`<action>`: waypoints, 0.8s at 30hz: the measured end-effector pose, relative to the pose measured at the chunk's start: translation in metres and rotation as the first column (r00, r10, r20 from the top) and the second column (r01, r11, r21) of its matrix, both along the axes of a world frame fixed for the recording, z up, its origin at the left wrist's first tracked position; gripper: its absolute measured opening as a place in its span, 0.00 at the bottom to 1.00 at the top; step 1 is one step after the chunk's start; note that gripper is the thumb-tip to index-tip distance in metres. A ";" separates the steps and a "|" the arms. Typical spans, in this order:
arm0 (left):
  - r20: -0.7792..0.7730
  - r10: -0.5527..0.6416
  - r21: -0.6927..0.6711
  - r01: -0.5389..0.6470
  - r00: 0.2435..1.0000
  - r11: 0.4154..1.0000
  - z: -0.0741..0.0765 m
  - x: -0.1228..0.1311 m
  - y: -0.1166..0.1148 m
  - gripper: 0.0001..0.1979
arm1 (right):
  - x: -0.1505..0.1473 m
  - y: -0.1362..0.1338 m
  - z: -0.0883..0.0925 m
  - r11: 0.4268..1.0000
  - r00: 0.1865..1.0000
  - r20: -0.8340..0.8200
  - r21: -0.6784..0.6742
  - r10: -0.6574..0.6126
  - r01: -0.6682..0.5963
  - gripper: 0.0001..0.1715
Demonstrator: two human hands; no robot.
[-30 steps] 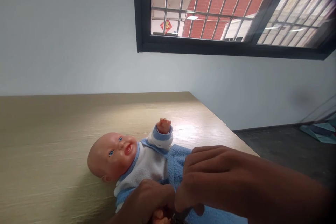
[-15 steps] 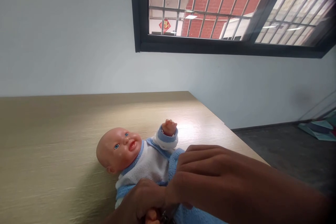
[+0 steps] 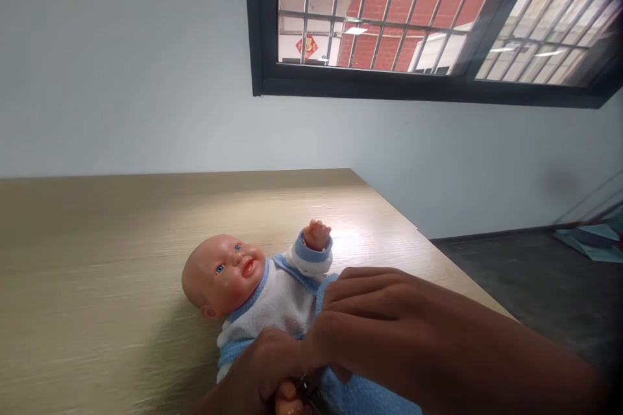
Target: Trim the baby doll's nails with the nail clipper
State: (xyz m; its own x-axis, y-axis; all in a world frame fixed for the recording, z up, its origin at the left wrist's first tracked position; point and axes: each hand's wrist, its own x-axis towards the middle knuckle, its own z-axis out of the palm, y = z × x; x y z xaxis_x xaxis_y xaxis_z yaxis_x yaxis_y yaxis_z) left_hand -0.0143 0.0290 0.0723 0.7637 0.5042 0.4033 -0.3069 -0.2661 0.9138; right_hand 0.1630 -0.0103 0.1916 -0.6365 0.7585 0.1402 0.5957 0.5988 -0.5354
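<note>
Doll [image 3: 280,308] has shifted a bit right and farther from the camera since a second ago; right hand [image 3: 377,318] has come left, now up against the left hand [image 3: 272,360]. Doll lies on its back on the pale wood tabletop [image 3: 97,285], near its right-hand edge, head to the left. Bald, glossy pinkish plastic head [image 3: 221,279], blue eyes, open red-lipped smile, face turned up toward the camera. Fleece outfit: white chest, light blue collar and trim, plain blue fleece [image 3: 374,395] lower down, partly under the right hand. Far arm sticks up, white sleeve with blue cuff [image 3: 314,258], small fingers curled. Near plastic hand [image 3: 288,399] pokes out below the left hand, beside something small, dark and shiny [image 3: 311,397], too covered to identify. Both hands curled, fingers bent in over the doll's middle; fingertips hidden, can't tell how far closed or what they grip.
</note>
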 end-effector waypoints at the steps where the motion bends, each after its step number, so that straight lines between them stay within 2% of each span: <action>1: 0.028 -0.023 -0.011 0.023 0.999 1.000 0.001 0.000 0.000 0.15 | 0.000 0.000 0.000 1.000 1.000 0.001 0.001 -0.002 0.002 0.12; 4: 0.097 -0.024 -0.028 0.027 0.995 0.999 -0.001 0.003 -0.001 0.14 | 0.001 0.002 0.001 1.000 1.000 0.005 0.004 -0.007 0.007 0.12; 8: 0.024 0.067 -0.007 -0.066 0.998 0.998 -0.003 0.005 0.000 0.17 | 0.002 0.001 0.002 1.000 1.000 0.010 0.012 -0.019 0.019 0.12; 11: -0.055 0.102 0.051 -0.100 0.993 0.994 0.007 0.005 0.005 0.15 | 0.004 0.000 0.002 0.999 0.999 0.011 0.014 -0.030 0.030 0.11; 14: -0.085 0.102 0.088 -0.095 0.991 0.992 0.020 0.006 0.012 0.17 | 0.007 -0.001 0.003 1.000 1.000 -0.011 -0.009 -0.017 0.017 0.08; 17: -0.096 0.091 0.090 -0.082 0.991 0.992 0.024 0.007 0.015 0.18 | 0.009 -0.003 0.002 0.999 0.999 -0.045 -0.034 0.020 -0.021 0.09; 20: -0.099 0.067 0.069 -0.061 0.993 0.996 0.015 0.004 0.012 0.17 | 0.010 -0.004 0.001 1.000 0.999 -0.052 -0.013 -0.002 0.001 0.10; 24: -0.022 0.011 0.036 -0.010 1.000 0.999 -0.006 0.000 0.006 0.12 | 0.008 -0.003 0.002 0.999 1.000 -0.027 -0.051 0.016 -0.017 0.10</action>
